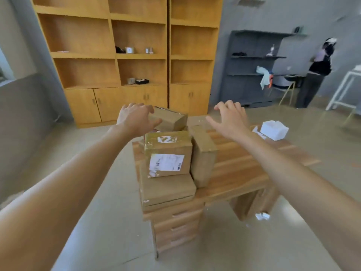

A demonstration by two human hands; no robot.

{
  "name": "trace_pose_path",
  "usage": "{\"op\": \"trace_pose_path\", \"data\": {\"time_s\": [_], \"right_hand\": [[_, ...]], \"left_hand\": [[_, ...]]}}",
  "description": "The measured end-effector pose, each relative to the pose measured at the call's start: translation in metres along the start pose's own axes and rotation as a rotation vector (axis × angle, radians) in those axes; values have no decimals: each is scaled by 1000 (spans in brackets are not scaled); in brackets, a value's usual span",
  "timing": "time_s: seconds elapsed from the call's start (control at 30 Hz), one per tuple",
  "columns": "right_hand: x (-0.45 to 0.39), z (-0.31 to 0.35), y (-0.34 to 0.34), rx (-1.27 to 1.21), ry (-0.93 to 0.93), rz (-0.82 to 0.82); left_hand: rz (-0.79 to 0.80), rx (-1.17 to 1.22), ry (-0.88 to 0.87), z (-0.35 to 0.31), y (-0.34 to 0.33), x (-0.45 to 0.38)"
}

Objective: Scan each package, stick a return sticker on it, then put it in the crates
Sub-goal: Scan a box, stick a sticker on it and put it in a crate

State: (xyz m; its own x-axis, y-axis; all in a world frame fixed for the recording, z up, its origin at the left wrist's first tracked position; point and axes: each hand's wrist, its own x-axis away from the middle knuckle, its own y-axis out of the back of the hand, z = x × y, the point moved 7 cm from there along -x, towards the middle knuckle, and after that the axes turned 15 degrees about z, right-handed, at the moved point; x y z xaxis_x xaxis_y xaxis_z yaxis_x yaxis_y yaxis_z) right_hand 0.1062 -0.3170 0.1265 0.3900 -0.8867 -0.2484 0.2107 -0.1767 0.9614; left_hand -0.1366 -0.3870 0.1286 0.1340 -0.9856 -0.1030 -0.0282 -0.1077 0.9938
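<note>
Left hand [136, 119] grasps the top box [170, 119] at 12 o'clock; right hand [231, 119], fingers spread and free, should steady its far side.

My left hand [136, 119] and my right hand [230, 120] were both bare: no gloves, and no rings that I could make out on any finger. My wrists carried nothing either, neither watch nor band nor bracelet. Both forearms were uncovered along their whole visible length, right down to the lower corners of the view, so no sleeve or cuff showed anywhere. My fingernails looked short, though the picture was too soft for me to tell more about them. I saw no marks, plasters or tape on either arm.
</note>
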Motion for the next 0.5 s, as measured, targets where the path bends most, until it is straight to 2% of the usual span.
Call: {"op": "trace_pose_path", "data": {"time_s": [0.1,0.23,0.5], "right_hand": [[-4,-69,5,3,-30,11],[-20,-133,6,6,-41,17],[-73,-198,-35,-55,-45,67]], "left_hand": [[14,13,-41,-60,-12,-36],[0,48,-39,-107,-26,-75],[43,41,24,-141,-55,-148]]}}
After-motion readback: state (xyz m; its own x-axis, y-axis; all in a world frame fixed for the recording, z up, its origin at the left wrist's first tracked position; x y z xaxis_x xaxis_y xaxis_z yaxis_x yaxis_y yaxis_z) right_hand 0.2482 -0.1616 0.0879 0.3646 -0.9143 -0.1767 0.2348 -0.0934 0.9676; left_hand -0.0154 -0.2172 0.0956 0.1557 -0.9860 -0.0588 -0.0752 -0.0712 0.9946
